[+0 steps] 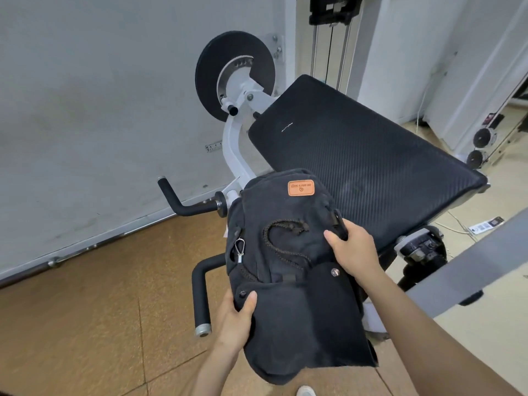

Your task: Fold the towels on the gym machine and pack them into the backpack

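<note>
Gripping black backpack (285,252) with left hand (235,321), thumb over flap edge, right hand (354,250) fingers curling around strap beside padded seat (365,161)

backpack (288,252) on machine pad (371,167) | left hand (237,318), right hand (354,250) gripping it

bare pad (371,155) beyond backpack (285,252)
</note>
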Demonstrator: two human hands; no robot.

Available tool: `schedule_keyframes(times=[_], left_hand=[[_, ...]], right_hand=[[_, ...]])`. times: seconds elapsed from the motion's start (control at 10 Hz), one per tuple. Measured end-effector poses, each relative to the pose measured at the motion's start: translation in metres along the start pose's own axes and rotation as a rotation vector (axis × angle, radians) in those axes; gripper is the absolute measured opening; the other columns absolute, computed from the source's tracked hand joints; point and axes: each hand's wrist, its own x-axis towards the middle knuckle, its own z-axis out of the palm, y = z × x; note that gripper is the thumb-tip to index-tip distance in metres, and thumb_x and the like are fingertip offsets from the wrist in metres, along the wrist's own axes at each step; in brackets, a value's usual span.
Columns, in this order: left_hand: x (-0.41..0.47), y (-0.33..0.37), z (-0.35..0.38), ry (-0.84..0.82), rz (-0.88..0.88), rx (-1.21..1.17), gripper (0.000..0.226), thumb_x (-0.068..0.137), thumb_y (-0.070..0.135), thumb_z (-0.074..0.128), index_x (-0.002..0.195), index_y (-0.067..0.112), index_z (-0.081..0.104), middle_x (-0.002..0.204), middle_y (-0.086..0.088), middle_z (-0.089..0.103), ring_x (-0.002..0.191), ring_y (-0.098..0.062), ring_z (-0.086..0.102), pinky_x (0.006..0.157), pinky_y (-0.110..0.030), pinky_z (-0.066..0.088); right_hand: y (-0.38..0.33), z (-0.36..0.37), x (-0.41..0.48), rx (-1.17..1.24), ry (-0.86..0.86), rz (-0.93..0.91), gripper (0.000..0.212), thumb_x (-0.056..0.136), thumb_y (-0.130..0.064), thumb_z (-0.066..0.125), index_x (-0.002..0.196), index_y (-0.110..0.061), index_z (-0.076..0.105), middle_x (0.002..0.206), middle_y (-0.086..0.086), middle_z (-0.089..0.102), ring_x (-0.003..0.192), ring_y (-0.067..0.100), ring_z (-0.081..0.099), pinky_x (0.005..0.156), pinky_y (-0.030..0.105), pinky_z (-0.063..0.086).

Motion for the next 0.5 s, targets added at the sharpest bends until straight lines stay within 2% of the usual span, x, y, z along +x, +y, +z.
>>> schedule_keyframes(times=[0.1, 0.2, 0.3, 0.4, 0.5], left_hand=[[-0.006, -0.005, 0.001, 0.029, 0.03, 0.034, 0.028, 0.093, 0.035, 0.06, 0.121, 0.031, 0.057, 0.11, 0.014, 0.067, 0.108, -0.01, 0.06, 0.097, -0.039, 0.049], [-0.013, -0.019, 0.004, -0.036, -0.04, 0.119, 0.027, 0.097, 0.032, 0.055, 0.122, 0.021, 0.055, 0.112, 0.008, 0.065, 0.111, -0.016, 0.059, 0.099, -0.04, 0.047], [-0.018, -0.021, -0.003, -0.072, -0.081, 0.104, 0.027, 0.097, 0.024, 0.054, 0.124, 0.021, 0.053, 0.115, 0.006, 0.065, 0.107, -0.013, 0.059, 0.098, -0.036, 0.048], [-0.03, -0.007, -0.021, -0.055, -0.005, 0.098, 0.036, 0.096, 0.015, 0.056, 0.128, 0.028, 0.047, 0.12, 0.008, 0.06, 0.105, -0.009, 0.059, 0.101, -0.034, 0.047], [-0.047, 0.022, -0.047, 0.077, 0.211, 0.02, 0.036, 0.094, 0.01, 0.059, 0.114, 0.039, 0.055, 0.119, 0.011, 0.062, 0.095, 0.007, 0.059, 0.098, -0.03, 0.046]], right_hand=[[-0.003, 0.004, -0.021, -0.034, 0.11, -0.244, 0.008, 0.092, -0.023, 0.059, 0.096, -0.022, 0.066, 0.081, -0.01, 0.066, 0.082, 0.016, 0.059, 0.072, 0.034, 0.047], [0.01, 0.002, -0.037, -0.234, 0.171, -0.282, 0.024, 0.093, -0.037, 0.056, 0.116, -0.03, 0.06, 0.09, -0.009, 0.064, 0.087, 0.017, 0.058, 0.072, 0.038, 0.051], [0.02, -0.008, -0.044, -0.24, 0.125, -0.053, 0.051, 0.09, -0.046, 0.058, 0.136, -0.025, 0.047, 0.118, 0.003, 0.061, 0.111, 0.024, 0.055, 0.089, 0.04, 0.049], [0.027, -0.016, -0.063, -0.192, 0.069, 0.011, 0.068, 0.091, -0.042, 0.059, 0.149, -0.021, 0.031, 0.142, 0.004, 0.048, 0.131, 0.022, 0.043, 0.104, 0.039, 0.039], [0.017, -0.032, -0.087, -0.032, 0.154, -0.039, 0.058, 0.092, -0.031, 0.061, 0.144, -0.024, 0.038, 0.134, -0.004, 0.054, 0.126, 0.019, 0.05, 0.099, 0.037, 0.045]])
